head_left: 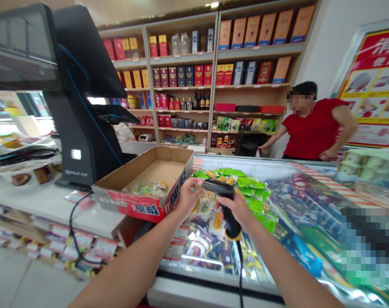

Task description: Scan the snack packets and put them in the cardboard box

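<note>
My right hand [236, 207] is wrapped round the handle of a black barcode scanner [218, 187], whose head points left and whose cord hangs down. Just left of the scanner head, my left hand [188, 196] is closed, its fingertips drawn together; what they pinch is partly hidden and I cannot make it out. Beneath both hands, clear-wrapped yellow snacks [216, 221] lie on the glass top of a chest freezer [201, 252]. Bright green packets [254, 190] are spread beside them on the right.
An open cardboard box [143, 167] with a few wrapped snacks inside stands on the white counter [95, 218] at left. Behind it rises a black checkout terminal [82, 107]. A person in a red top [313, 128] stands beyond the freezer, before shelves of boxed goods [181, 77].
</note>
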